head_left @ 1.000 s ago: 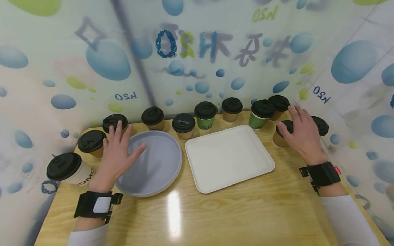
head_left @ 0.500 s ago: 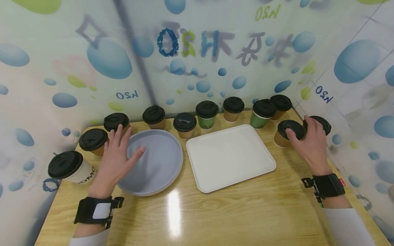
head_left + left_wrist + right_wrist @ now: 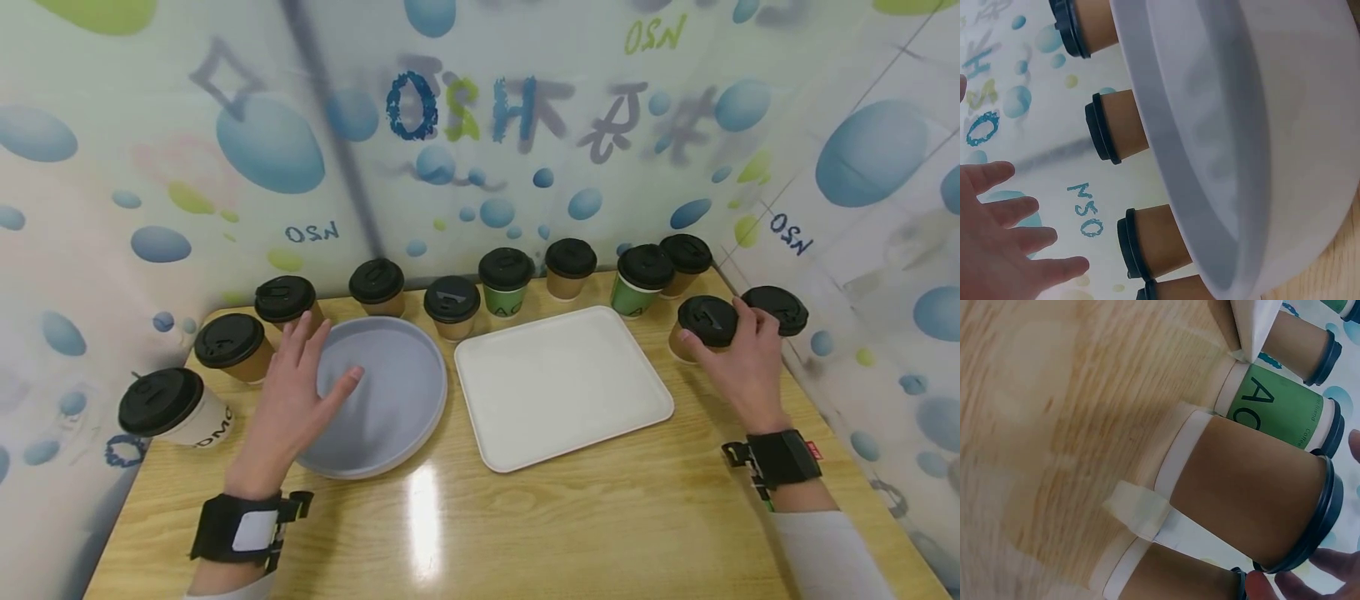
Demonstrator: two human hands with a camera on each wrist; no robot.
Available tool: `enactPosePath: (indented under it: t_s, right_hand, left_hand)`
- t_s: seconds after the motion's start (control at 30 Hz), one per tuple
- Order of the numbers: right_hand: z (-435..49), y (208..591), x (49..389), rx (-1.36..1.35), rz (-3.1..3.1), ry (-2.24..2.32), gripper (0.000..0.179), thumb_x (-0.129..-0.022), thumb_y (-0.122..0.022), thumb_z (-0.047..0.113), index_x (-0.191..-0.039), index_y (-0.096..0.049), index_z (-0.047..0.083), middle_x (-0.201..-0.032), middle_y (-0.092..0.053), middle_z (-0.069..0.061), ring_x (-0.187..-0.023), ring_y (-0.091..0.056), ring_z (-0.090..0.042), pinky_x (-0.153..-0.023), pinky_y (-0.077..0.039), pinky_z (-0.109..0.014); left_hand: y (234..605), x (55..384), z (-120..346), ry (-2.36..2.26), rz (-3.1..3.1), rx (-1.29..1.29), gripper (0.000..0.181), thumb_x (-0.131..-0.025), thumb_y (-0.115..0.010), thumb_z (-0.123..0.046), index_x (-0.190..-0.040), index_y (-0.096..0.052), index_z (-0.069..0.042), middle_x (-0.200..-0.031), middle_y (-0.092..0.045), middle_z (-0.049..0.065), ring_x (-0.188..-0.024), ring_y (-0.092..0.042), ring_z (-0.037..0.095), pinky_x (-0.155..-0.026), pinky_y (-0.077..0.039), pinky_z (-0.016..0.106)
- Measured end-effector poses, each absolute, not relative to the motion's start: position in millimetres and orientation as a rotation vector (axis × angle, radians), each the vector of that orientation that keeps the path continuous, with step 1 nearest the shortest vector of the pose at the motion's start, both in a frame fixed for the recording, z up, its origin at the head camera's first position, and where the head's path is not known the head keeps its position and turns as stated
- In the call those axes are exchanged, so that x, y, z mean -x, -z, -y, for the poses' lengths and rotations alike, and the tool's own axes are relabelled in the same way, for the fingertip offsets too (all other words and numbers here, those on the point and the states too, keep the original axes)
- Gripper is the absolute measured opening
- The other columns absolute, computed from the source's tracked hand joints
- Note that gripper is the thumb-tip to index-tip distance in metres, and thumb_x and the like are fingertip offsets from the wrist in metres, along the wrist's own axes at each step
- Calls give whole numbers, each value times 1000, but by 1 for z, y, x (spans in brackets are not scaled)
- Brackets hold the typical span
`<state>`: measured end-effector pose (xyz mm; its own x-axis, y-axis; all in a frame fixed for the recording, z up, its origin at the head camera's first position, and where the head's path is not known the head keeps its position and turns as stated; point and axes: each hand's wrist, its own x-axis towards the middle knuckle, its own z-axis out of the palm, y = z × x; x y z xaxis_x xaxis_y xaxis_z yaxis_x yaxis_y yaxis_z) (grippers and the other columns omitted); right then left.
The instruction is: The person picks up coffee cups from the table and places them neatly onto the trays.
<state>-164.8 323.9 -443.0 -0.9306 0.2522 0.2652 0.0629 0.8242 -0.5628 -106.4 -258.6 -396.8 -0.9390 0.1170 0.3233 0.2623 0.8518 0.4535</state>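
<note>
In the head view my left hand (image 3: 292, 400) is held over the left rim of a round grey-blue plate (image 3: 390, 392), its fingers spread and nothing in them. The left wrist view shows these fingers apart from the brown cups behind the plate (image 3: 1247, 187). At the right, my right hand (image 3: 742, 367) is around a brown paper coffee cup (image 3: 678, 343) with a black lid, the thumb on its left side and the fingers on its right. Its fingertips are at the lid's edge in the right wrist view, beside the cup's brown wall (image 3: 1247, 487).
A white rectangular tray (image 3: 562, 387) lies mid-table. Several lidded cups line the back, among them a green cup (image 3: 504, 300) and another green cup (image 3: 630, 296). A larger white cup (image 3: 202, 421) stands far left. Another black-lidded cup (image 3: 780, 310) is just right of my right hand.
My right hand has come down from above the right-hand cups, then shifted left onto the nearer brown cup. The left hand has barely moved, drifting slightly toward me.
</note>
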Motion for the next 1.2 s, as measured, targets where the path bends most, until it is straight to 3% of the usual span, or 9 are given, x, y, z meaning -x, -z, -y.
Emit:
enactPosePath:
  t_s: [0.5,1.2]
  right_hand:
    - [-320,458,171,296,2656,-814,107,-88,-77,51,-162,-20,-1,-149,-20,-37,-128,-35,-61,-105,-32,-72]
    - [-314,435,161,248,2588,-788,90,-87,-80,27,-154,-29,-5,-148,-25,-35,-118,-47,-62,-99,-41,-72]
  left_hand:
    - [400,103,262,736,2760,247,78,-99,-68,-43,-158,-36,-1,-168,-19,24,-154,-11,49,-114,-18,74]
    - [404,102,263,747,2761,247,79,-100,-66,-45,-159,-35,-2,-169,-18,24,-154,-11,50,-112,-20,76]
